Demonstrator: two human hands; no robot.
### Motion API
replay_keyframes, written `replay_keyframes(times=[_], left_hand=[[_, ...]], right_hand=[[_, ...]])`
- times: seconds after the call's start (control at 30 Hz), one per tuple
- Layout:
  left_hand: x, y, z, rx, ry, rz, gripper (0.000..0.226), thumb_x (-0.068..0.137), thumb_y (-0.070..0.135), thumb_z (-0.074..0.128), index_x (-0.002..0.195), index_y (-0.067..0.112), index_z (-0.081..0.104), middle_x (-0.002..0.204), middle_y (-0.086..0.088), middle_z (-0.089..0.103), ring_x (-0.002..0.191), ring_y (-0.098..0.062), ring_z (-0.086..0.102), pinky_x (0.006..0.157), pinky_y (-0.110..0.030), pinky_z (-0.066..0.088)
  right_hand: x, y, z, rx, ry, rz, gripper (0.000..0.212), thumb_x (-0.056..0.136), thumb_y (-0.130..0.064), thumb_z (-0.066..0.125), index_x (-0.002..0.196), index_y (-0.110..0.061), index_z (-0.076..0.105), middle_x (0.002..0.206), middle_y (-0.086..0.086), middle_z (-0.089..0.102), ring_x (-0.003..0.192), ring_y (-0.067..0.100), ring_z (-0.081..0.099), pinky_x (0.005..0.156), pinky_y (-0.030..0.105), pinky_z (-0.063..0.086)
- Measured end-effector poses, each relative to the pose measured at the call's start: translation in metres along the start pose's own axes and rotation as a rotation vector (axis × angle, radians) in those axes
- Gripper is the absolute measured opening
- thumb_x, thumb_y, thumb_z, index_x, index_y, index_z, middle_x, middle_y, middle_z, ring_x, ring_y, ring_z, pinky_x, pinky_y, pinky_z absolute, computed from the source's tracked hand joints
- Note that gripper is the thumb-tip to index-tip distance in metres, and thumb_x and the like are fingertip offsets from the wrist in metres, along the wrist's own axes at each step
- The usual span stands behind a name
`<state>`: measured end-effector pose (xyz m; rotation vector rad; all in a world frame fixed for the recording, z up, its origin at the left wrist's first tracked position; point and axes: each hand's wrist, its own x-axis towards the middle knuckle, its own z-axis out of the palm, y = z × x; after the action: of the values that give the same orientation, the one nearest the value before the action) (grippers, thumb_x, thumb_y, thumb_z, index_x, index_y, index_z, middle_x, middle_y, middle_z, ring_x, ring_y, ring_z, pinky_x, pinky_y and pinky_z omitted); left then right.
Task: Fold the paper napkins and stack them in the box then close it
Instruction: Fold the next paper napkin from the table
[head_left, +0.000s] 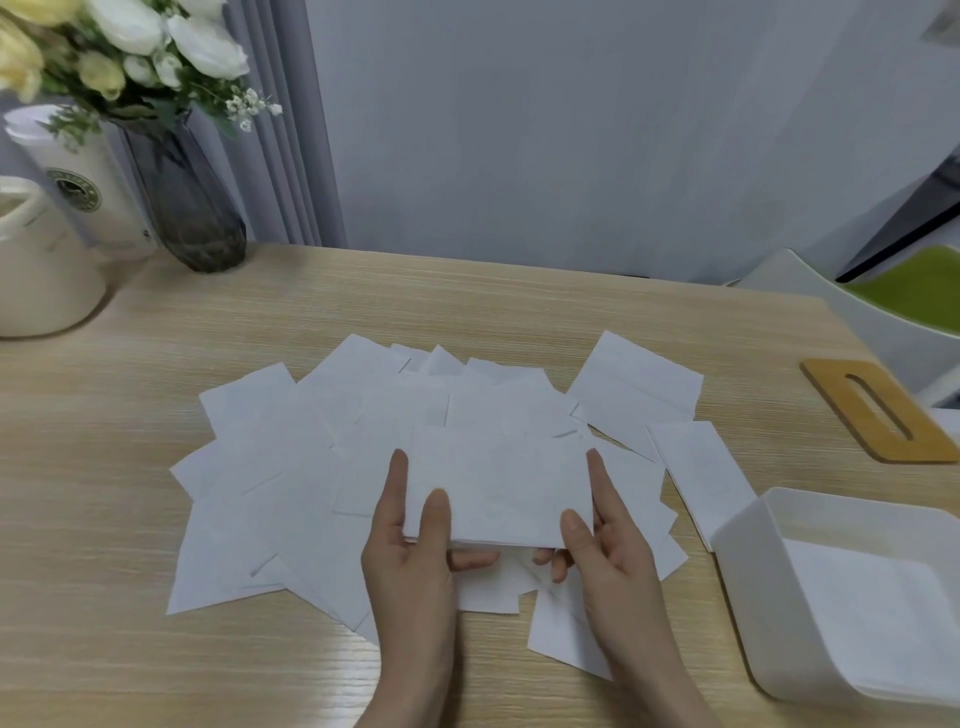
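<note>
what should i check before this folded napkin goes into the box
1. Napkin held at both ends: ok. The left hand and right hand pinch the folded napkin.
2. Fold edges lined up: cannot tell, the picture is blurred.
3. White box open: ok. The wooden lid lies apart on the table.
4. Room in the box: ok. Only a low layer of napkins lies inside.
5. Way to the box: ok. Only flat napkins lie between.
6. Loose napkins left to do: not ok, many remain.
</note>
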<state>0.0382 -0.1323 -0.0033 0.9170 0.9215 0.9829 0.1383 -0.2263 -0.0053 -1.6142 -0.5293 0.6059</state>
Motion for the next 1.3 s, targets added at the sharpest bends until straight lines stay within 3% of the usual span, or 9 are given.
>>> replay_keyframes(times=[0.3,0.5,0.67,0.8,0.93,1.0,1.1,1.17,1.3], left_hand=[[-0.001,0.008,0.002,0.173,-0.230,0.017,0.051,0.092,0.007,0.062,0.122,0.049,0.059,0.121,0.046,0.052,0.043,-0.024,0.061,0.057,-0.015,0.049],[-0.017,0.010,0.018,0.145,-0.279,-0.015,0.046,0.093,0.006,0.061,0.118,0.044,0.063,0.115,0.042,0.057,0.043,-0.020,0.059,0.060,-0.011,0.049],[-0.033,0.010,0.034,0.171,-0.378,0.012,0.044,0.089,0.008,0.066,0.116,0.043,0.066,0.114,0.024,0.065,0.071,-0.022,0.062,0.055,-0.010,0.048],[-0.046,0.005,0.056,0.266,-0.489,0.038,0.041,0.088,0.009,0.067,0.112,0.042,0.069,0.092,0.017,0.064,0.085,-0.022,0.056,0.054,-0.017,0.050],[-0.067,-0.005,0.080,0.415,-0.614,0.097,0.038,0.088,0.017,0.067,0.107,0.050,0.067,0.093,0.027,0.063,0.076,-0.002,0.058,0.069,-0.013,0.048],[-0.078,-0.010,0.093,0.464,-0.660,0.141,0.037,0.088,0.020,0.067,0.108,0.051,0.066,0.102,0.032,0.061,0.089,0.006,0.057,0.075,-0.005,0.042],[-0.093,-0.018,0.113,0.477,-0.682,0.191,0.033,0.086,0.027,0.069,0.105,0.054,0.065,0.108,0.032,0.058,0.110,0.012,0.049,0.089,-0.006,0.039],[-0.102,-0.023,0.124,0.533,-0.698,0.240,0.032,0.079,0.036,0.063,0.103,0.056,0.063,0.112,0.040,0.051,0.118,0.012,0.044,0.105,-0.024,0.037],[-0.114,-0.038,0.138,0.618,-0.706,0.329,0.032,0.078,0.040,0.057,0.105,0.056,0.058,0.118,0.058,0.032,0.124,0.028,0.018,0.115,-0.046,0.027]], right_hand=[[-0.006,-0.019,-0.023,-0.032,0.044,-0.087,0.058,0.094,-0.011,0.055,0.128,-0.056,0.048,0.118,-0.021,0.062,0.057,0.006,0.055,0.063,0.010,0.046],[-0.016,-0.034,-0.043,0.007,0.089,-0.118,0.034,0.090,-0.004,0.060,0.107,-0.033,0.069,0.106,-0.019,0.068,0.075,-0.003,0.060,0.065,0.010,0.047],[-0.026,-0.046,-0.071,-0.031,0.201,-0.166,0.029,0.089,-0.006,0.061,0.104,-0.030,0.069,0.102,-0.022,0.069,0.088,-0.006,0.063,0.066,0.005,0.047],[-0.033,-0.053,-0.106,-0.090,0.313,-0.185,0.029,0.088,-0.011,0.065,0.102,-0.035,0.070,0.097,-0.023,0.070,0.067,-0.005,0.060,0.061,0.004,0.044],[-0.044,-0.053,-0.149,-0.149,0.418,-0.202,0.026,0.086,-0.011,0.067,0.096,-0.034,0.072,0.083,-0.027,0.066,0.052,-0.006,0.049,0.052,0.001,0.036],[-0.050,-0.052,-0.169,-0.159,0.464,-0.203,0.026,0.085,-0.011,0.068,0.093,-0.035,0.072,0.079,-0.024,0.065,0.058,-0.007,0.052,0.055,0.001,0.038],[-0.055,-0.047,-0.194,-0.210,0.526,-0.160,0.024,0.083,-0.015,0.070,0.089,-0.038,0.072,0.081,-0.016,0.064,0.063,-0.003,0.051,0.059,0.008,0.041],[-0.058,-0.045,-0.206,-0.308,0.593,-0.132,0.026,0.081,-0.019,0.072,0.084,-0.044,0.070,0.093,-0.013,0.062,0.073,-0.003,0.050,0.073,0.017,0.040],[-0.061,-0.049,-0.220,-0.524,0.666,-0.149,0.030,0.079,-0.021,0.073,0.079,-0.049,0.064,0.096,-0.044,0.055,0.104,-0.006,0.044,0.104,0.050,0.032]])
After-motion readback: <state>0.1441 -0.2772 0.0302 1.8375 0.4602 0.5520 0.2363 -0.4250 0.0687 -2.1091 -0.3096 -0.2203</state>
